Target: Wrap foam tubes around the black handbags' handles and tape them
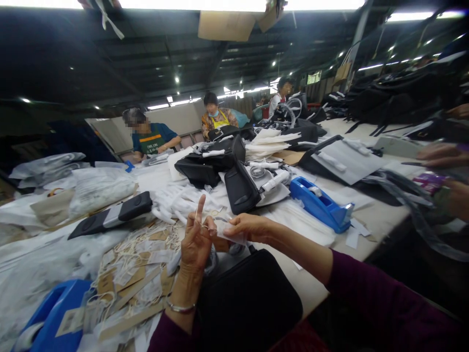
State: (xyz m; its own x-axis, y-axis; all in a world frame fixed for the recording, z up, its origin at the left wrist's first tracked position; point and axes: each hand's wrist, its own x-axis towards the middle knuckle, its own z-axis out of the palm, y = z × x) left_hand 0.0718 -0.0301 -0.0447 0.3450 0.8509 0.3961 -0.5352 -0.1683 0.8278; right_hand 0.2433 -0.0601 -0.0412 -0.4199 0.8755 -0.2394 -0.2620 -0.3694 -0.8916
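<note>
My left hand (195,244) is raised above the black bag (252,293), index finger pointing up and the other fingers curled. A thin pale string (205,226) runs across its fingers. Close beside it, my right hand (251,226) pinches a small clear plastic sleeve (236,236) between thumb and fingers; the string seems to lead to this sleeve. Something brown shows just below, partly hidden. The bag lies in front of me at the table edge. To the left is a heap of brown and white hang tags (137,276) with pale strings.
Blue tape dispensers stand at front left (60,313) and right (318,203). Black bags (240,188), white wrapped strips (174,195) and plastic bags (102,188) cover the table. Co-workers (152,137) sit across it; another person's blurred hands (445,156) are at far right.
</note>
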